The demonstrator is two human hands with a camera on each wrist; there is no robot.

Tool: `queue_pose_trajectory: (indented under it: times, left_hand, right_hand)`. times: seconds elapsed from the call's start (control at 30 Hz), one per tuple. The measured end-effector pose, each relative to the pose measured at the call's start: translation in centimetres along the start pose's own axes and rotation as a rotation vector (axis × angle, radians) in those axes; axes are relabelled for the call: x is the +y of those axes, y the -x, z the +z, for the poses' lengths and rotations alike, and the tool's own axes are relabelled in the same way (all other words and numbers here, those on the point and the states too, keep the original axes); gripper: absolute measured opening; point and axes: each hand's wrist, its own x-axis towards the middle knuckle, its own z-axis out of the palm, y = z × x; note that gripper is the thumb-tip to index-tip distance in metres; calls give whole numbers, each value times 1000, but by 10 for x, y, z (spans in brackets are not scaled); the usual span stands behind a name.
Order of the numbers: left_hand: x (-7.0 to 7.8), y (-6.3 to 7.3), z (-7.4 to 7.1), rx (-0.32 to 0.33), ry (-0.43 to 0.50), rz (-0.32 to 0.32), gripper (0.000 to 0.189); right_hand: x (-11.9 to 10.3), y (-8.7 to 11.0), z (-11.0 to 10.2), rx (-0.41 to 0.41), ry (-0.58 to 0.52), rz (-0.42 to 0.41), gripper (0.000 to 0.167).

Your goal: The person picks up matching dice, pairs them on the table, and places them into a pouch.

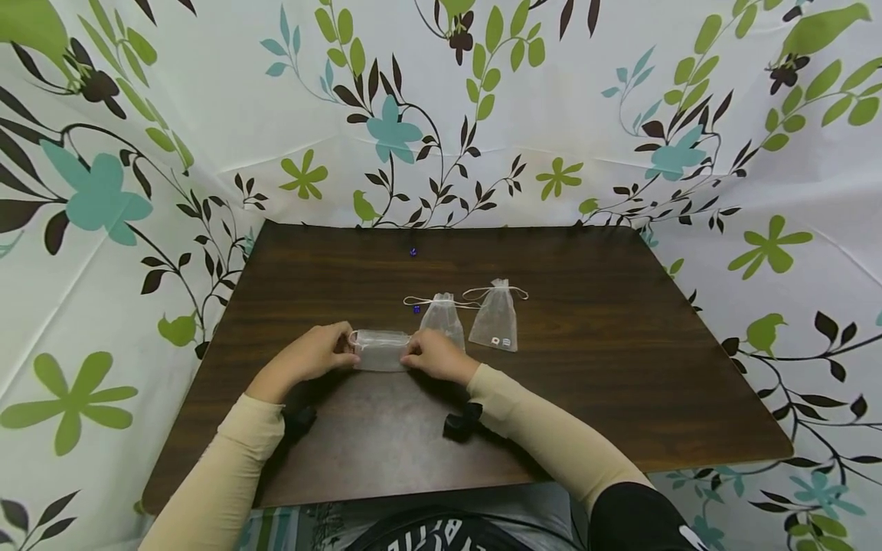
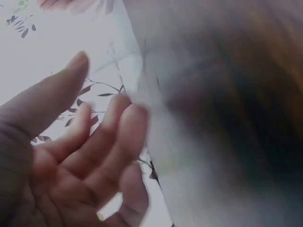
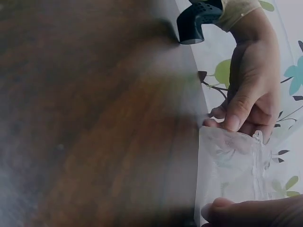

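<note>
A sheer white pouch (image 1: 381,353) lies sideways at the near middle of the table, between the two hands. My left hand (image 1: 310,358) pinches its left edge, and my right hand (image 1: 441,357) pinches its right edge between thumb and fingers. In the right wrist view the pouch (image 3: 232,165) is stretched between the left hand (image 3: 253,94) and the right thumb (image 3: 255,213). The left wrist view is blurred; there the left hand (image 2: 90,156) shows its thumb apart from loosely bent fingers, with no pouch visible.
Just beyond the right hand lies a drawstring pouch (image 1: 443,315); another pouch (image 1: 494,317), holding small pale pieces (image 1: 501,341), lies to its right. Two small blue pieces, one nearer (image 1: 416,310) and one farther (image 1: 413,252), sit on the brown table (image 1: 586,367). Patterned cloth (image 1: 227,99) surrounds it.
</note>
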Motion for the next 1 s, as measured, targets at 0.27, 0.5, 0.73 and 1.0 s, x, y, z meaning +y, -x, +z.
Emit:
queue_pose_trajectory:
  times: [0.27,0.5,0.73,1.0]
  left_hand:
    - [-4,12,1,98,10,160,47]
    - [-1,0,3,-14,-13,184,23]
    - [3,-7,-3,-20,-21,196,7]
    - [7,-10,-6,-25,-12,223,4]
  right_hand:
    - [-2,5,13,-7,-29,8,9]
    - [-1,7,10,0,-8,-12,8]
    - [0,6,3,74,-142,42,26]
    - [-7,5,-11,151,-36,-220,37]
